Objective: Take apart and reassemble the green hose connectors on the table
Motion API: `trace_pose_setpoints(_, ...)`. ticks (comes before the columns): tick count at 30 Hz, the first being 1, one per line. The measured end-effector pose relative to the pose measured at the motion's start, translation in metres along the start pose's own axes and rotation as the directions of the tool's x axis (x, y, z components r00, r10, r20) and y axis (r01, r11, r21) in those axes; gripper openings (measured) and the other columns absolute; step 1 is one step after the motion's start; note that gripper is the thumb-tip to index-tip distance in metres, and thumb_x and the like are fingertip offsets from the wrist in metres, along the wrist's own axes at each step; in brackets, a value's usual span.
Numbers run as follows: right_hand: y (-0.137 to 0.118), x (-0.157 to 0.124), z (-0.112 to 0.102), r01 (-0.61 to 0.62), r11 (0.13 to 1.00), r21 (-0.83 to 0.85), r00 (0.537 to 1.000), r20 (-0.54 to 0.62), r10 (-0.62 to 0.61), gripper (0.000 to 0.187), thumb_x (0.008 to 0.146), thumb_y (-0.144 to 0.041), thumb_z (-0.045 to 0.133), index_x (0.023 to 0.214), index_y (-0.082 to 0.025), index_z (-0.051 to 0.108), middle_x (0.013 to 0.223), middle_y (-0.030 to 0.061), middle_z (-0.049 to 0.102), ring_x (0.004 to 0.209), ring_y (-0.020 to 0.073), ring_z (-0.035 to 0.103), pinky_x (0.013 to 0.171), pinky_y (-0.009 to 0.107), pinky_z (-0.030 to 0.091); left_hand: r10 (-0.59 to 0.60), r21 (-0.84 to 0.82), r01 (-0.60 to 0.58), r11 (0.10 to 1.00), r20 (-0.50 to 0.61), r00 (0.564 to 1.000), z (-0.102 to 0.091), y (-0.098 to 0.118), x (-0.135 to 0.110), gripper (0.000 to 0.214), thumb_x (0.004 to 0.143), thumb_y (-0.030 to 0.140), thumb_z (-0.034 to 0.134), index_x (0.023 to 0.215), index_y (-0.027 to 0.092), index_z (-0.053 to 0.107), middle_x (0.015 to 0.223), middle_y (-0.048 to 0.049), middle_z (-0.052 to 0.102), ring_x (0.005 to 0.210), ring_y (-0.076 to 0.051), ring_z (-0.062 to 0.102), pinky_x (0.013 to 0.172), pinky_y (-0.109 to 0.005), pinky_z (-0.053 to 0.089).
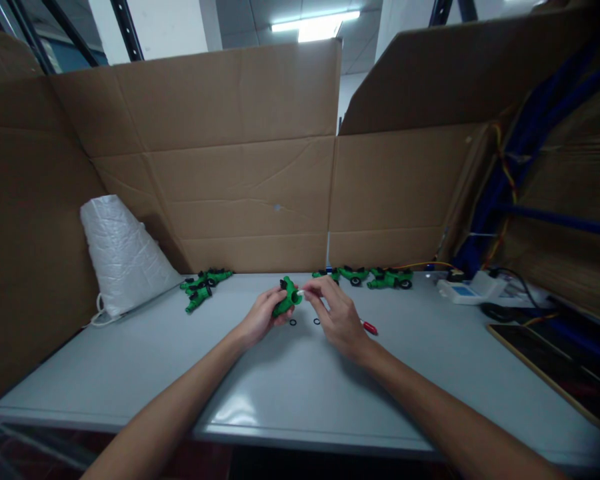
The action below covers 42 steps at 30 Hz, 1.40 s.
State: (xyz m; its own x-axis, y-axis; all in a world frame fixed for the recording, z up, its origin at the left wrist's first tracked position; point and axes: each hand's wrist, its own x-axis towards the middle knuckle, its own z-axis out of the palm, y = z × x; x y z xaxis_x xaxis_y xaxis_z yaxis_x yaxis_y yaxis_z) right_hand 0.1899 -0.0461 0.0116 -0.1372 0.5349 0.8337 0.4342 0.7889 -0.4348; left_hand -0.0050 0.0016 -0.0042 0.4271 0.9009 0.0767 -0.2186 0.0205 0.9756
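My left hand (261, 316) is closed around a green plastic fitting (287, 297) with a black part at its top, held just above the grey table (290, 387). My right hand (336, 312) pinches a small white piece (301, 293) against the open end of the fitting. Two small black rings (293, 323) lie on the table under my hands. A red-tipped tool (369, 327) lies beside my right wrist; whether the hand touches it is hidden.
Green fittings lie in a pile at back left (203, 285) and in a row at back right (375, 276). A white sack (123, 257) leans at left. Cardboard walls (240, 160) enclose the table. A white device (467, 289) with cables sits at right.
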Motion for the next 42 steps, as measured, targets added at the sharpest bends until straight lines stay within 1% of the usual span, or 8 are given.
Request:
trace_pose_setpoints(5, 0.002, -0.005, 0.005, 0.006, 1.000, -0.003, 0.999, 0.049, -0.006, 0.011, 0.108, -0.020, 0.048, 0.107, -0.025, 0.059, 0.104, 0.0074, 0.061, 0.099, 0.0227, 0.060, 0.091, 0.037, 0.051, 0.017, 0.009, -0.017, 1.000, 0.022, 1.000, 0.003, 0.001, 0.000, 0.041, 0.089, 0.053, 0.070, 0.087, 0.013, 0.064, 0.071, -0.0024, 0.062, 0.051, -0.009, 0.045, 0.048, -0.022, 0.030)
trace_pose_setpoints(9, 0.002, -0.006, 0.006, 0.005, 1.000, -0.014, 0.998, 0.070, -0.004, 0.011, 0.108, -0.019, 0.048, 0.107, -0.024, 0.058, 0.103, 0.0065, 0.061, 0.098, 0.0226, 0.059, 0.089, 0.037, 0.049, 0.007, -0.015, -0.006, 1.000, 0.034, 0.999, 0.003, 0.000, -0.001, 0.040, 0.089, 0.051, 0.070, 0.087, 0.012, 0.066, 0.073, -0.0042, 0.064, 0.054, -0.010, 0.049, 0.051, -0.023, 0.034)
trace_pose_setpoints(15, 0.005, -0.007, 0.008, 0.027, 0.997, -0.068, 0.993, 0.118, -0.019, 0.012, 0.107, -0.019, 0.050, 0.104, -0.025, 0.060, 0.101, 0.0070, 0.061, 0.099, 0.0255, 0.058, 0.090, 0.041, 0.048, -0.029, -0.008, 0.030, 1.000, 0.112, 0.993, 0.003, -0.002, -0.003, 0.044, 0.089, 0.055, 0.071, 0.087, 0.011, 0.068, 0.077, -0.0089, 0.069, 0.060, -0.014, 0.057, 0.057, -0.025, 0.040)
trace_pose_setpoints(19, 0.005, -0.006, 0.008, 0.018, 0.997, -0.072, 0.992, 0.129, -0.009, 0.015, 0.107, -0.018, 0.048, 0.105, -0.024, 0.061, 0.103, 0.0082, 0.059, 0.100, 0.0256, 0.057, 0.089, 0.041, 0.048, 0.010, -0.006, -0.010, 1.000, 0.078, 0.997, 0.005, -0.008, 0.000, 0.047, 0.088, 0.058, 0.072, 0.086, 0.011, 0.068, 0.078, -0.0080, 0.067, 0.063, -0.015, 0.059, 0.060, -0.026, 0.044)
trace_pose_setpoints(23, 0.005, -0.005, 0.006, -0.006, 0.995, -0.096, 0.994, 0.108, 0.016, 0.015, 0.106, -0.017, 0.048, 0.101, -0.024, 0.060, 0.099, 0.0073, 0.058, 0.096, 0.0253, 0.057, 0.088, 0.040, 0.047, 0.085, -0.006, -0.085, 0.996, 0.054, 0.995, 0.005, -0.012, 0.006, 0.048, 0.087, 0.059, 0.075, 0.095, 0.012, 0.069, 0.085, -0.0066, 0.065, 0.068, -0.016, 0.059, 0.067, -0.028, 0.049)
trace_pose_setpoints(29, 0.010, -0.007, 0.010, -0.052, 0.993, -0.106, 0.995, 0.078, 0.061, 0.012, 0.104, -0.017, 0.052, 0.098, -0.024, 0.059, 0.097, 0.0060, 0.060, 0.094, 0.0250, 0.057, 0.085, 0.039, 0.046, 0.195, 0.147, -0.196, 0.970, 0.021, 0.981, 0.005, -0.008, 0.005, 0.048, 0.087, 0.061, 0.075, 0.096, 0.015, 0.069, 0.089, -0.0047, 0.062, 0.078, -0.016, 0.060, 0.074, -0.027, 0.051)
trace_pose_setpoints(36, 0.007, -0.004, 0.006, -0.094, 0.991, -0.093, 0.994, 0.055, 0.099, 0.007, 0.104, -0.022, 0.055, 0.098, -0.025, 0.060, 0.094, 0.0052, 0.063, 0.093, 0.0253, 0.059, 0.084, 0.038, 0.046, 0.179, 0.134, -0.180, 0.974, 0.023, 0.984, 0.004, -0.011, 0.005, 0.048, 0.088, 0.061, 0.074, 0.101, 0.015, 0.071, 0.093, -0.0066, 0.064, 0.080, -0.017, 0.061, 0.075, -0.027, 0.051)
trace_pose_setpoints(42, 0.007, -0.004, 0.005, -0.089, 0.992, -0.088, 0.993, 0.069, 0.095, 0.011, 0.104, -0.020, 0.054, 0.096, -0.024, 0.059, 0.094, 0.0053, 0.062, 0.093, 0.0249, 0.058, 0.084, 0.038, 0.046, 0.148, 0.093, -0.150, 0.984, 0.028, 0.989, 0.005, -0.010, 0.004, 0.052, 0.087, 0.064, 0.073, 0.099, 0.014, 0.069, 0.088, -0.0052, 0.062, 0.076, -0.017, 0.060, 0.073, -0.029, 0.054)
